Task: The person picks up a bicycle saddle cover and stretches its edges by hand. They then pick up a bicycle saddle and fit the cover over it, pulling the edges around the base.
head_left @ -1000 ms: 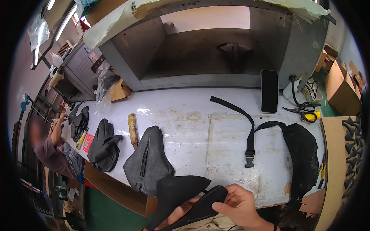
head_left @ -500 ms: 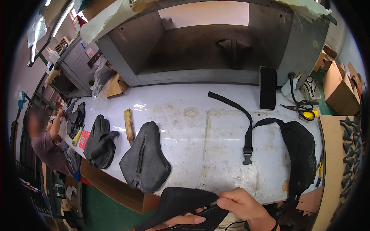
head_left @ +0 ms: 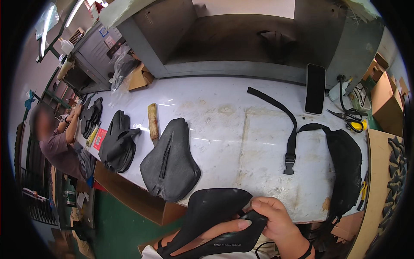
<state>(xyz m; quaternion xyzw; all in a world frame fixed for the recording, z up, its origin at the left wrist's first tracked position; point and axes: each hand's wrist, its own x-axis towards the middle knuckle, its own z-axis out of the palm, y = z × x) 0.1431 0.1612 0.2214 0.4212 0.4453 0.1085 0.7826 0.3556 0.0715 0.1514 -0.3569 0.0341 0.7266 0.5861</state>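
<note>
The person holds a black bike seat (head_left: 217, 207) just in front of the near edge of the table (head_left: 220, 144), low in the view; the right hand (head_left: 278, 219) is closed in a pinch, thumb and fingers on the seat's right-hand end; the left hand (head_left: 220, 229) has one digit lying along the gap between the seat's two sides, its nail showing near the right end; the rest of that hand is mostly hidden, so how tightly it is curled cannot be told.

The step in hand appears to be close handwork on the edge at that right-hand end; the next move, as far as can be judged, calls for the left hand to steady the seat while the right thumb works along the rim without slipping; the thin edges look likely to flex if pressed hard.

As for writing, one short line of small pale lettering runs along the seat's lower side, part letters and part figures, fairly legible; the red packet (head_left: 100, 138) at the table's left carries print too small to make out; the grey seat (head_left: 183, 162) lying on the table shows no lettering; the phone (head_left: 315, 89) stands with a dark screen, giving nothing to read.
</note>
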